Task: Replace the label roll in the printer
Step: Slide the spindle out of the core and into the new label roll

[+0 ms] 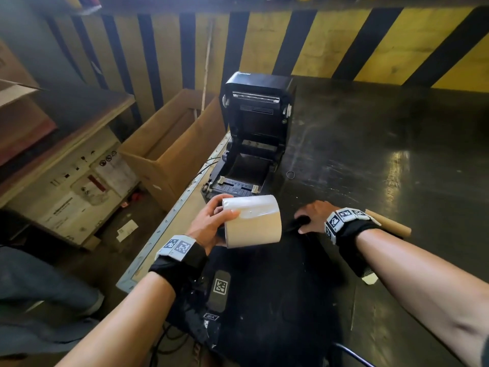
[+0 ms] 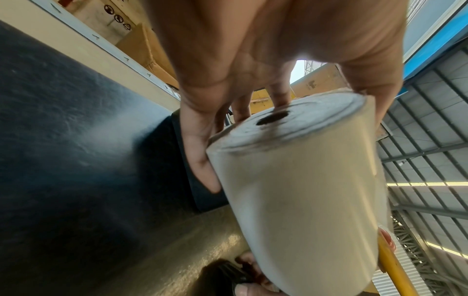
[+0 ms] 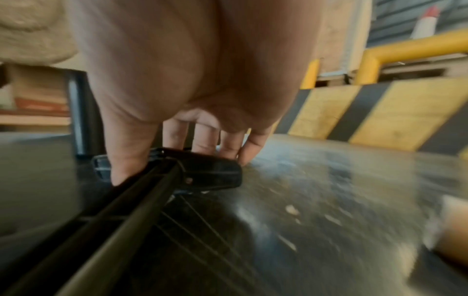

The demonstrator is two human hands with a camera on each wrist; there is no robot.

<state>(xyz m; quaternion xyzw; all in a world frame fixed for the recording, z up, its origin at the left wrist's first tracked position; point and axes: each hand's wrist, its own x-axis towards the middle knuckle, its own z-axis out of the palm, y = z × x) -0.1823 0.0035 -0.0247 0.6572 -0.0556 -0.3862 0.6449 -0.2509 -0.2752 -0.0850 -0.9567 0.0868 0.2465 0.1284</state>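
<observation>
Left hand (image 1: pixel 211 226) grips label roll (image 1: pixel 252 221) by end, core hole free for spindle. Printer (image 1: pixel 254 139) just beyond grip, lid up, bay empty. Right hand (image 1: pixel 313 217) pinches black spindle (image 3: pixel 202 170) on counter (image 1: pixel 370 154).

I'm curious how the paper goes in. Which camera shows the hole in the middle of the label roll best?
The left wrist view: the label roll shows its end face with the dark core hole, gripped by the left hand. The head view shows only its side; the right wrist view, a blurred pale edge.
</observation>
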